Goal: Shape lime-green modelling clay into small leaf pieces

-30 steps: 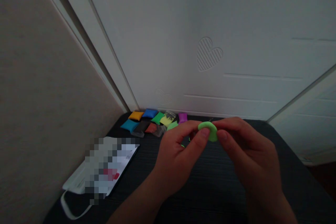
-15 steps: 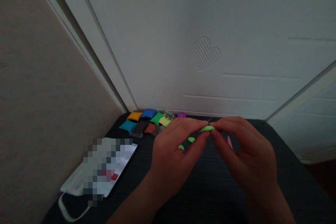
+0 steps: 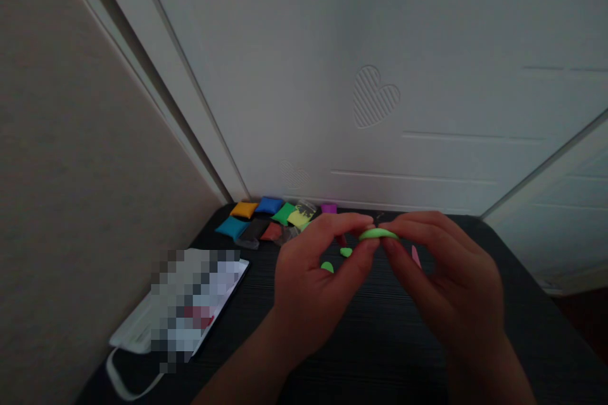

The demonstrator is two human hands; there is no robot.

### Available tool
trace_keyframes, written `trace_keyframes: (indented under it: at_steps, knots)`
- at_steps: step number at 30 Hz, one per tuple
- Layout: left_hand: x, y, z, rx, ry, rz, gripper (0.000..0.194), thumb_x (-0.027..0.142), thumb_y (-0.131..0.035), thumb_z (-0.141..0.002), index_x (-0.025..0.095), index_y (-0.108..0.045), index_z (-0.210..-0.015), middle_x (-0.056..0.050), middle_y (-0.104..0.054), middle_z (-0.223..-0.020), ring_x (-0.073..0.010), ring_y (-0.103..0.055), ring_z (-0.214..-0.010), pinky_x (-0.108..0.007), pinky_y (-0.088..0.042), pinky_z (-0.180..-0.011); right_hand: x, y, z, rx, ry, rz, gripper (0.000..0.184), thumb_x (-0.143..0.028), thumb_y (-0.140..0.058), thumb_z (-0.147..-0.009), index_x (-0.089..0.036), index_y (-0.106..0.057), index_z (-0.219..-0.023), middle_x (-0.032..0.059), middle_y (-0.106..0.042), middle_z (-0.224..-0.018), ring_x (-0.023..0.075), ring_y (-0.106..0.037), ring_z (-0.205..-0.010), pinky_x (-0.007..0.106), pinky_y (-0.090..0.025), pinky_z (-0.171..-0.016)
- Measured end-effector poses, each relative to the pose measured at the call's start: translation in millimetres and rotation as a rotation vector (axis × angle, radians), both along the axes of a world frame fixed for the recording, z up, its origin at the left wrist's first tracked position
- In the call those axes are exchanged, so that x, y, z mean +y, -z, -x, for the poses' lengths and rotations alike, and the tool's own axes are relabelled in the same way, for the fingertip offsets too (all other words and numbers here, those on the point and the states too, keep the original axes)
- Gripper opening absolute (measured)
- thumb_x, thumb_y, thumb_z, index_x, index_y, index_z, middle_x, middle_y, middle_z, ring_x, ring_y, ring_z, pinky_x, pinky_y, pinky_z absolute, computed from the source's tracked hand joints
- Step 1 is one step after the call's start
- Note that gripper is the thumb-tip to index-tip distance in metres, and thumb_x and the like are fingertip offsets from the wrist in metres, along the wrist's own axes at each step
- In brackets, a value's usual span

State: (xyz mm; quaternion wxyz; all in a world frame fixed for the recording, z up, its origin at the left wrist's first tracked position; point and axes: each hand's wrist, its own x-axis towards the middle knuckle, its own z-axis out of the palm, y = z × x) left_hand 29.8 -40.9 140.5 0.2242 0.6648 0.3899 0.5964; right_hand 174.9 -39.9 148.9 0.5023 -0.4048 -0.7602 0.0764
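Observation:
A flattened strip of light green modelling clay (image 3: 379, 234) is pinched above the table between the fingertips of both hands. My left hand (image 3: 316, 275) holds its left end between thumb and forefinger. At the other end, the thumb and fingers of my right hand (image 3: 451, 272) close on it. Two small green clay pieces lie on the dark table: a rounded one (image 3: 327, 267), seen through the gap in my left hand, and a smaller one (image 3: 346, 252) beyond it. Partly behind my right hand is a thin pink tool (image 3: 416, 256).
Small packets, among them an orange one (image 3: 244, 209), a blue one (image 3: 270, 205) and a teal one (image 3: 232, 228), lie along the back left of the table (image 3: 380, 342). At the left is a phone or tablet (image 3: 232, 278) beside a white strap (image 3: 114, 380). A white panel (image 3: 304, 76) rises behind.
The left fingers have lifted slightly off the top of the green clay, so more of it shows. Both hands otherwise stay in nearly the same place.

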Motion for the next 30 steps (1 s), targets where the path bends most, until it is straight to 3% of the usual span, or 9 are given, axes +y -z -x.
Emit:
trace_keyframes:
  at_steps: [10,16,25,30]
  knots:
    - [3.4,-5.2,8.4,-0.008,0.122,-0.059,0.024,0.006,-0.062,-0.07,0.023,-0.065,-0.087,-0.001,-0.065,-0.088,-0.0168,-0.059,-0.087,-0.032,-0.047,-0.081,-0.4,0.3,-1.9,-0.064,-0.005,-0.066,0.022,-0.013,-0.061,-0.072,-0.022,-0.06,-0.092,0.0009,-0.06,-0.086,0.0143,-0.055,-0.081,0.028,-0.044,-0.07]
    - [3.3,-3.8,6.3,-0.007,0.074,-0.048,0.023,0.009,-0.062,-0.07,0.022,-0.063,-0.09,-0.003,-0.064,-0.088,-0.0173,-0.057,-0.086,-0.032,-0.047,-0.08,-1.7,1.1,-1.5,-0.033,-0.004,-0.069,0.024,-0.013,-0.06,-0.073,-0.022,-0.059,-0.095,0.0016,-0.059,-0.089,0.0148,-0.055,-0.083,0.028,-0.045,-0.07]
    - [5.2,-5.6,8.4,0.059,0.069,-0.213,0.026,0.005,-0.063,-0.068,0.022,-0.064,-0.089,-0.003,-0.064,-0.087,-0.0161,-0.057,-0.084,-0.032,-0.047,-0.079,-1.6,1.9,0.0,0.035,-0.033,-0.05,0.026,-0.01,-0.061,-0.071,-0.022,-0.059,-0.094,0.0011,-0.06,-0.089,0.0148,-0.056,-0.082,0.029,-0.045,-0.071]
    - [3.1,-2.8,8.1,-0.038,0.121,-0.135,0.03,0.003,-0.063,-0.067,0.023,-0.062,-0.09,-0.001,-0.063,-0.087,-0.0148,-0.058,-0.083,-0.029,-0.048,-0.076,-4.0,0.8,3.7,0.151,-0.123,-0.017,0.029,-0.008,-0.06,-0.072,-0.024,-0.058,-0.096,0.0,-0.06,-0.09,0.0143,-0.056,-0.083,0.028,-0.045,-0.072]
